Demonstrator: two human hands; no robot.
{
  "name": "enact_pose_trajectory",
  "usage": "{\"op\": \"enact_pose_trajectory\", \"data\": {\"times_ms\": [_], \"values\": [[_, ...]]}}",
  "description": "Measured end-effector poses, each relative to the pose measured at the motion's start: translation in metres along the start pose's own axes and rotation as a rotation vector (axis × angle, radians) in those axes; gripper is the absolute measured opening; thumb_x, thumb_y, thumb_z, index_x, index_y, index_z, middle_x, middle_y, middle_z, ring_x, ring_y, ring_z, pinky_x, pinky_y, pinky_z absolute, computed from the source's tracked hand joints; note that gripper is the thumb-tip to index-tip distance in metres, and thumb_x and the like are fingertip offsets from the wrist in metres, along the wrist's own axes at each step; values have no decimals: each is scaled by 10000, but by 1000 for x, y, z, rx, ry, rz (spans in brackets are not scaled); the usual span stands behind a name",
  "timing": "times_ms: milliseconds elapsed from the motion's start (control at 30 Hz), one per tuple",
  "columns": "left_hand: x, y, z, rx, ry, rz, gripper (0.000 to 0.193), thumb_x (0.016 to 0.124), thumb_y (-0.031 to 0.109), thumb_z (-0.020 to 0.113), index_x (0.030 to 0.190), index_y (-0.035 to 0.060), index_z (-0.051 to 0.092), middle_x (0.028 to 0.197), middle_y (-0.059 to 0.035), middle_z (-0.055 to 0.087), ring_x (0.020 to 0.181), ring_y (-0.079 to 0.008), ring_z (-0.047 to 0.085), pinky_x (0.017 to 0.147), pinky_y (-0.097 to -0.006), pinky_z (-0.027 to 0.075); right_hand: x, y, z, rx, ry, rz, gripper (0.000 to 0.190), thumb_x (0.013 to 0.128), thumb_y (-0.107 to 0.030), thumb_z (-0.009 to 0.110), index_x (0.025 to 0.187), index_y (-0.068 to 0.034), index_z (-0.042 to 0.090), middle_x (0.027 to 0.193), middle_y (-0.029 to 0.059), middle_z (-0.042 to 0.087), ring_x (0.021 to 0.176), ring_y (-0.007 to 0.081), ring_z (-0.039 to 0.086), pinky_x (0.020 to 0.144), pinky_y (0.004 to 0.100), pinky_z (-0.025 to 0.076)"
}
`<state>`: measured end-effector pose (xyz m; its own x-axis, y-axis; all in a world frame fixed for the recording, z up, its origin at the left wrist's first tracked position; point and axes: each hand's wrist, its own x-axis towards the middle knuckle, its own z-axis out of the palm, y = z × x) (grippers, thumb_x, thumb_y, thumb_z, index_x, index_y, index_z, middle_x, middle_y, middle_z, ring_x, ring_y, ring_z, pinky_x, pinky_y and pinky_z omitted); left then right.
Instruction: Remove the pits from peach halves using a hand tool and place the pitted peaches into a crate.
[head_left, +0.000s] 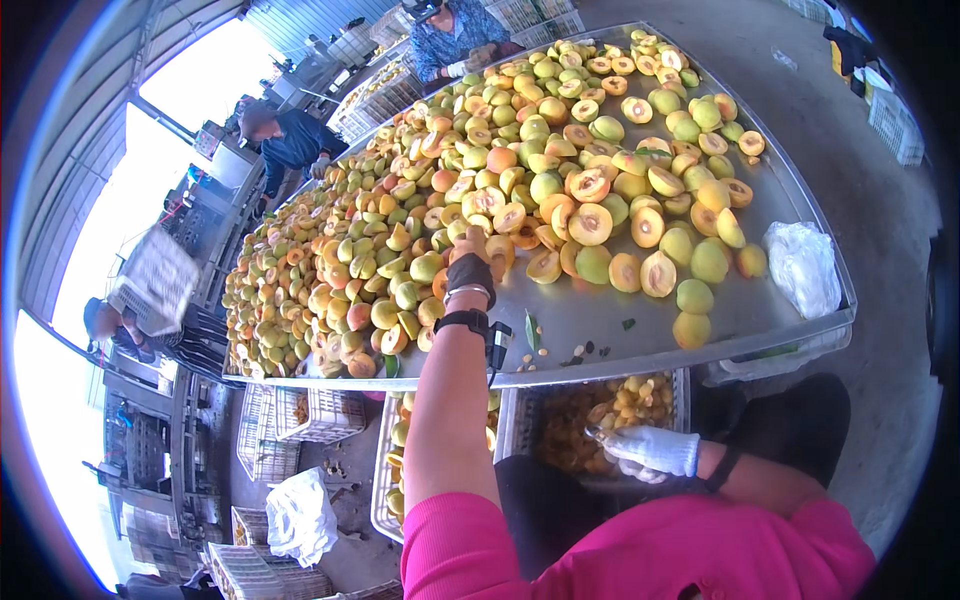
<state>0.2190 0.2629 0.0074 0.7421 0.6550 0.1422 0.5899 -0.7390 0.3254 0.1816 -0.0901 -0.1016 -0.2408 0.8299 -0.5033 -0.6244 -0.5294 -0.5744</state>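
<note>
My left hand (470, 259), with a dark covering over its palm, reaches onto the metal table (570, 330). Its fingers touch halved stone fruit (590, 224), perhaps peaches, in a large pile; whether they grip a piece is hidden. Lower right, my right hand (645, 452), in a white glove, holds a small metal hand tool (595, 433), its tip pointing up and left. That hand is over a crate (681, 397) at the table's near edge, which holds yellowish fruit pieces or stones. Left of it, another crate (388, 487) holds more fruit.
A clear plastic bag (804, 268) lies on the table's right corner. Loose leaves and small stones lie near the front rim. Two co-workers (289, 146) (457, 37) are at the far side; another person (142, 330) carries a crate (157, 274) at left. Crates (322, 412) stand on the floor.
</note>
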Motion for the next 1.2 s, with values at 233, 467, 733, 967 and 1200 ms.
{"op": "enact_pose_trajectory", "data": {"times_ms": [233, 467, 733, 967, 1200], "values": [[-36, -21, 28, -553, -32, 23, 452, 776, 261, 656, 1148, 57, 500, 1019, -151, 597, 932, -307, 612, 796, -406, 526, -14, -12, 34, 139, -35, -84, 322, 958, -455, 482, 964, -139, 543, 620, -47, 472, 381, 71, 389, 329, 209, 274], [-155, 28, -6, -1538, 54, -177, 321, 850, 175, 516, 1126, 10, 509, 1092, -155, 543, 1049, -306, 558, 821, -466, 565, -48, -28, 58, -779, 394, -461, 389, 991, -357, 375, 1224, -86, 529, 1102, 156, 570, 970, 306, 545, 840, 380, 412], [-253, 83, -5, -1656, 56, -40, 509, 957, 422, 434, 1269, 19, 438, 1184, -198, 541, 1070, -331, 558, 940, -477, 483, -68, -34, 88, -866, 536, -705, 405, 997, -374, 394, 1083, -24, 578, 1007, 187, 619, 912, 316, 577, 832, 403, 424], [-284, 114, 1, -1592, 50, 63, 535, 973, 392, 415, 1343, 6, 388, 1165, -200, 534, 1060, -309, 551, 968, -475, 461, -63, -18, 75, -978, 670, -877, 432, 995, -395, 392, 1022, -5, 577, 900, 200, 632, 788, 333, 601, 743, 409, 456], [-294, 125, 4, -1509, 148, 95, 453, 954, 349, 471, 1253, 10, 496, 1095, -160, 564, 1021, -281, 570, 938, -458, 488, -63, -7, 75, -1013, 701, -920, 422, 998, -379, 390, 1092, -3, 556, 1005, 184, 624, 876, 285, 609, 785, 378, 460]]}}
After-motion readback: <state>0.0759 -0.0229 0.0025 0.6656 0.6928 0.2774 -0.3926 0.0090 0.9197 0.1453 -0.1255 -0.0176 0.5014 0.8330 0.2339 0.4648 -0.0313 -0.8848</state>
